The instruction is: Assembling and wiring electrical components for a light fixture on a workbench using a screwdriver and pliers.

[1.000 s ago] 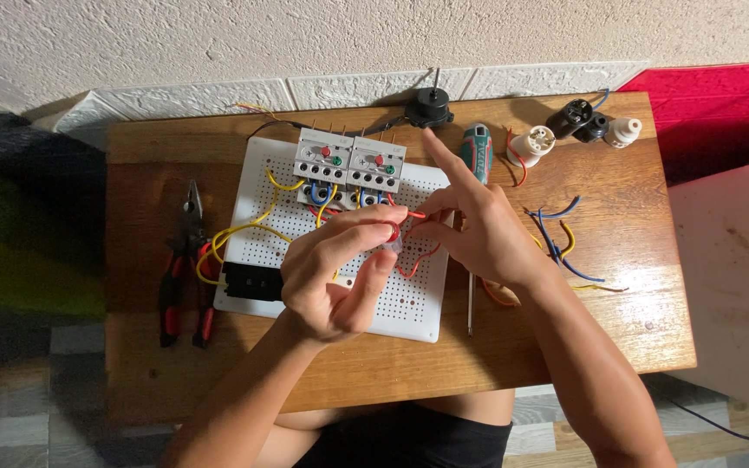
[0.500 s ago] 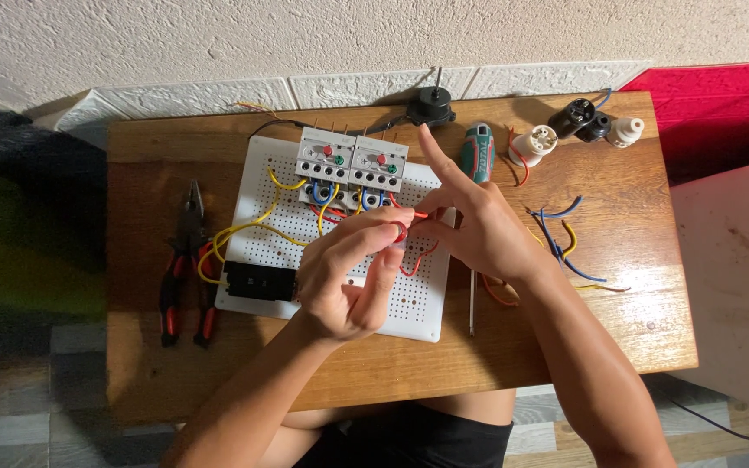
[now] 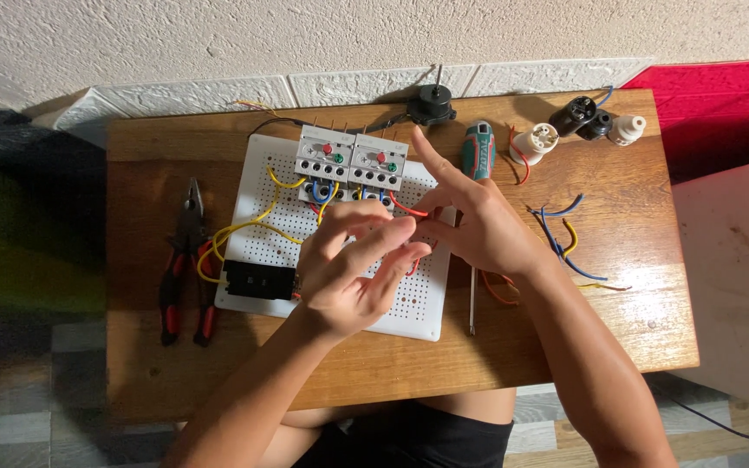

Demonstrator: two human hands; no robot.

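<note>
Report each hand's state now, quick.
Left hand: fingers curled over the white perforated board, pinching the red wire.
Right hand: pinching the same red wire, index finger extended.

Warm bright light from above; dark shadow left (floor murky); sharp focus, slight glare.

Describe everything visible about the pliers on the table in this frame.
The pliers lie flat on the wooden table, left of the white perforated board. Dark metal jaws point away from the person, apparently closed; the red-and-black handles spread slightly toward the near edge. Yellow wires loop beside the right handle. Neither hand touches them.
</note>
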